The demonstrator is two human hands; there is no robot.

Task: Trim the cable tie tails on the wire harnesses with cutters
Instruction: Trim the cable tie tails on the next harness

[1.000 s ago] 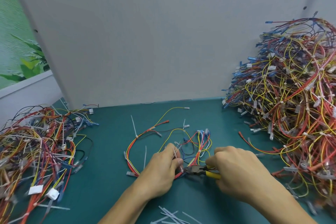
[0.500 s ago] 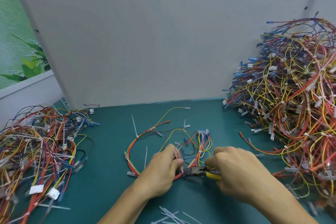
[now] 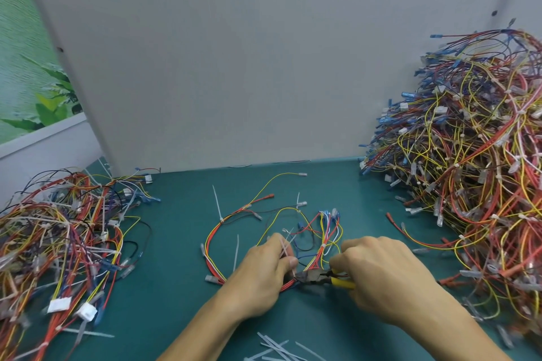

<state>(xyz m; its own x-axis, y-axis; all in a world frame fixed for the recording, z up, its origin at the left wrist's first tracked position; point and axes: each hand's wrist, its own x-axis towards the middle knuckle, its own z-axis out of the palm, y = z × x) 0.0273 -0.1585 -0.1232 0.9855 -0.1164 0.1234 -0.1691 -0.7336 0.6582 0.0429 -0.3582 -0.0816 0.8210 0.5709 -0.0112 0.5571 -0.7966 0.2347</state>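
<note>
Curled round the yellow-handled steel cutters (image 3: 319, 278), the right hand (image 3: 381, 275) holds their nose beside the left hand (image 3: 262, 272), which pinches the white plastic tie tail (image 3: 284, 245) on the multicoloured wire harness (image 3: 323, 231); best cut flush, sparing wires.

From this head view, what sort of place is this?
Probably a wire-harness assembly bench: large harness pile, smaller pile, cut tie tails on the green mat, right hand gripping cutters at the harness the left hand holds.

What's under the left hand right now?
The wire harness passes beneath the left hand, red and yellow wires emerging on both sides; a white tie tail sticks up above it. The tie's head and the gripped stretch are covered.
</note>
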